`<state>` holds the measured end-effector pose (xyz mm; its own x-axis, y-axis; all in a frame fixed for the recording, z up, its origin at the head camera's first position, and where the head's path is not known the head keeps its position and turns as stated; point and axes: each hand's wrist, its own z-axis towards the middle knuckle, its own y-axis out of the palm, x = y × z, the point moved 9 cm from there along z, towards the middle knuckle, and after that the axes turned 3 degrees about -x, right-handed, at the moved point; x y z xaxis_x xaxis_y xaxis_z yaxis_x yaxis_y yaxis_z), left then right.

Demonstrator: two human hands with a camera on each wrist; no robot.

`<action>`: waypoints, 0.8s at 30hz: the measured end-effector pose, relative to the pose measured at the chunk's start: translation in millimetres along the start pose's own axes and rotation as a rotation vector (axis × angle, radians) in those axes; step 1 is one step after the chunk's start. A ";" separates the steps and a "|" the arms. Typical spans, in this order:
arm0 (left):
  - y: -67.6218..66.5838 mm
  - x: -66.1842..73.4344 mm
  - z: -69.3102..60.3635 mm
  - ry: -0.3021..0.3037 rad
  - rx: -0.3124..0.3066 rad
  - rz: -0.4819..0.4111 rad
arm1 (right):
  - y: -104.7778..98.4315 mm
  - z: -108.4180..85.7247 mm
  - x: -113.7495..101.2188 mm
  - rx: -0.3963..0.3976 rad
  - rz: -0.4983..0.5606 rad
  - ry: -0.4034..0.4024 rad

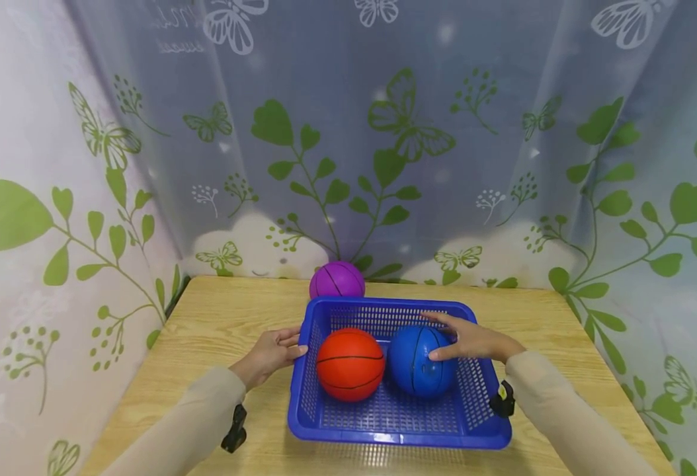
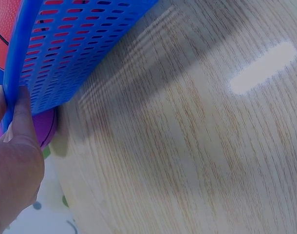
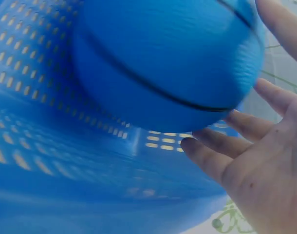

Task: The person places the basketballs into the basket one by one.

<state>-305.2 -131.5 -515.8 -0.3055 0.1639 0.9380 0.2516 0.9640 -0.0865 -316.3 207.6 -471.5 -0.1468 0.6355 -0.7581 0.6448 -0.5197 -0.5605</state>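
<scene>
Head view shows your two hands at work around one basket. Your left hand [image 1: 271,357] pinches the left rim of the blue plastic basket with perforated walls [image 1: 400,436]: the thumb is on the inner side of the rim, and the fingers lie along the outside, as the left wrist view also shows. Your right hand [image 1: 473,338] is spread, with fingers nearly straight, and its fingertips touch the blue ball with black lines [image 1: 416,363]. The thumb lies on the upper side of this ball; whether your fingers bear any of its weight, I cannot tell.

The blue ball is inside the basket, in the right half. Just beside it, in the left half, sits the red-orange ball with black lines [image 1: 350,365]; I cannot tell if these two balls touch. The basket stands on the light wood-grain worktop [image 1: 205,317]. Behind its far rim, also on the worktop, is the purple ball with dark lines [image 1: 338,279], partly hidden by the basket.

On your arms you have pale beige sleeves [image 1: 182,430], and at each wrist a small black device [image 1: 234,428]. Beyond the worktop hangs a grey-blue and white curtain [image 1: 485,165], printed with green leaves and butterflies.
</scene>
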 end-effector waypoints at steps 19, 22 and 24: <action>-1.3 -0.7 0.8 0.000 0.010 -0.010 | -25.8 16.3 -48.0 0.040 0.009 -0.105; -0.6 -0.3 0.2 0.006 0.001 -0.017 | -27.2 22.7 -55.6 0.058 0.011 -0.114; 0.0 0.4 -0.4 0.011 -0.002 -0.016 | -28.2 28.1 -61.1 0.076 0.016 -0.125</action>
<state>-304.9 -131.6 -515.3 -0.2996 0.1466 0.9427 0.2485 0.9660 -0.0713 -346.6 167.4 -418.8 -0.2329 0.5531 -0.7999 0.5900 -0.5735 -0.5683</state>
